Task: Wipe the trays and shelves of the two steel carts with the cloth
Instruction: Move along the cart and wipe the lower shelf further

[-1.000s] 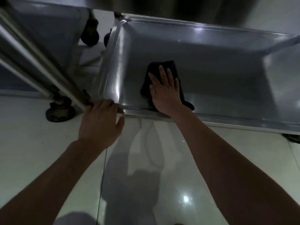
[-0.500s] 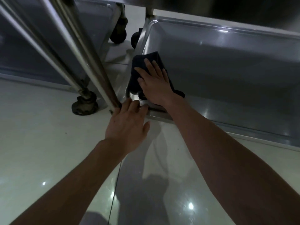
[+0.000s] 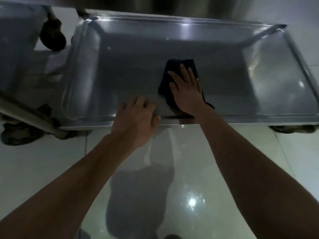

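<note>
The right hand (image 3: 187,90) lies flat on the dark cloth (image 3: 179,73), with the fingers straight and spread, so it presses the cloth down and does not clasp it. I think the flat palm is used because it gives wide, even pressure, which is good for wiping a smooth steel floor. The cloth is inside the low tray (image 3: 131,66) of the cart, near the front rim and a little right of the middle, and a corner of it comes out under the wrist.

The left hand (image 3: 136,118) rests on the front rim of the same tray, fingers loosely bent over the edge. It seems to steady the cart, which stands on a wheel (image 3: 53,38) at each corner and could roll away under the push. Whether the fingers really clasp the rim I cannot tell.

A second cart (image 3: 17,49) stands just beside, to the left, on the shiny tile floor (image 3: 259,161)
</note>
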`<action>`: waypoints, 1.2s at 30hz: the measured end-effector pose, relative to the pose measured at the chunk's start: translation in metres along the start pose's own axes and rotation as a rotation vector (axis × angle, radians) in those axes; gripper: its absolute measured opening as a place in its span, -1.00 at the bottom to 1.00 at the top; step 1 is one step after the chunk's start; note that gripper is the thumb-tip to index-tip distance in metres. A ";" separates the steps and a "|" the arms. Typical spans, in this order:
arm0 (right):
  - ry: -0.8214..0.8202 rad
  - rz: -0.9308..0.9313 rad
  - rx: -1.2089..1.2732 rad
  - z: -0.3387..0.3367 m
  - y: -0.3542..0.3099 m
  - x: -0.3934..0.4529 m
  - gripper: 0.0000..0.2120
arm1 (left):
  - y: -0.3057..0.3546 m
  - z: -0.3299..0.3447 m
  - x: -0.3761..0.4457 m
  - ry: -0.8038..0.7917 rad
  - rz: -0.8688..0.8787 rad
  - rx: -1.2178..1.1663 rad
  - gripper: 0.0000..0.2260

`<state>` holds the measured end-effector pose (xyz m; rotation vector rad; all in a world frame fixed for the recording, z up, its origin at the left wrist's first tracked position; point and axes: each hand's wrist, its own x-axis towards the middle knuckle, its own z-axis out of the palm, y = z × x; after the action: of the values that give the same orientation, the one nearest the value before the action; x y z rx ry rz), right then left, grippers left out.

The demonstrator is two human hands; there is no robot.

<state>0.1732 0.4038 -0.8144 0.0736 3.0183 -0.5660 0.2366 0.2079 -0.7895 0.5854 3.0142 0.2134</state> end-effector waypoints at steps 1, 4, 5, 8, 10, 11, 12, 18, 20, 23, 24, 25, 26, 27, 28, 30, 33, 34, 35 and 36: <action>0.017 0.036 -0.002 -0.006 0.017 -0.004 -0.54 | 0.007 0.002 0.007 -0.015 -0.010 -0.004 -0.62; 0.088 0.131 -0.003 -0.022 0.064 -0.015 -0.54 | 0.018 0.005 0.019 -0.038 -0.068 0.017 -0.65; 0.114 0.157 -0.001 -0.026 0.076 -0.017 -0.54 | 0.019 0.006 0.020 -0.027 -0.079 0.013 -0.65; 0.150 0.196 -0.001 -0.030 0.092 -0.020 -0.55 | 0.020 0.010 0.018 0.018 -0.065 -0.018 -0.61; 0.165 0.197 -0.010 -0.028 0.090 -0.018 -0.55 | 0.018 0.013 0.017 0.041 -0.054 -0.036 -0.61; 0.170 0.204 -0.013 -0.027 0.088 -0.017 -0.55 | 0.017 0.014 0.017 0.049 -0.049 -0.048 -0.61; 0.169 0.211 -0.014 -0.027 0.087 -0.016 -0.55 | 0.015 0.014 0.018 0.053 -0.041 -0.060 -0.61; 0.112 0.167 -0.018 -0.018 0.052 -0.001 -0.53 | -0.020 0.003 0.017 0.042 -0.038 -0.247 -0.51; 0.072 0.135 -0.024 -0.013 0.028 0.009 -0.53 | -0.040 -0.003 0.011 0.083 -0.077 -0.117 -0.60; 0.028 0.073 -0.024 -0.001 -0.012 0.026 -0.54 | -0.071 -0.012 -0.004 0.123 -0.171 0.049 -0.73; 0.025 0.046 -0.023 0.005 -0.025 0.031 -0.54 | -0.080 -0.012 -0.009 0.139 -0.185 0.061 -0.75; 0.023 0.018 -0.021 0.010 -0.039 0.036 -0.54 | -0.089 -0.010 -0.014 0.163 -0.183 0.053 -0.77; 0.020 -0.011 -0.018 0.017 -0.053 0.040 -0.54 | -0.096 -0.007 -0.019 0.185 -0.165 0.028 -0.77; 0.015 -0.040 -0.015 0.023 -0.068 0.045 -0.54 | -0.102 -0.004 -0.023 0.202 -0.143 -0.002 -0.74; 0.006 -0.070 -0.012 0.029 -0.083 0.049 -0.54 | -0.106 -0.001 -0.026 0.210 -0.119 -0.029 -0.70; -0.024 -0.124 -0.005 0.040 -0.114 0.059 -0.54 | -0.112 0.004 -0.031 0.224 -0.082 -0.066 -0.68; -0.125 -0.217 0.009 0.054 -0.161 0.073 -0.53 | -0.120 0.010 -0.036 0.230 -0.029 -0.114 -0.68; -0.174 -0.251 0.022 0.058 -0.176 0.078 -0.53 | -0.121 0.011 -0.038 0.220 -0.015 -0.113 -0.66; -0.222 -0.285 0.033 0.062 -0.192 0.081 -0.53 | -0.123 0.011 -0.040 0.200 -0.012 -0.107 -0.64; -0.262 -0.320 0.039 0.065 -0.206 0.085 -0.53 | -0.124 0.010 -0.041 0.171 -0.015 -0.098 -0.61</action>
<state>0.0802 0.1910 -0.8075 -0.4523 2.7763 -0.6031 0.2297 0.0800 -0.8166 0.5633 3.1469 0.4283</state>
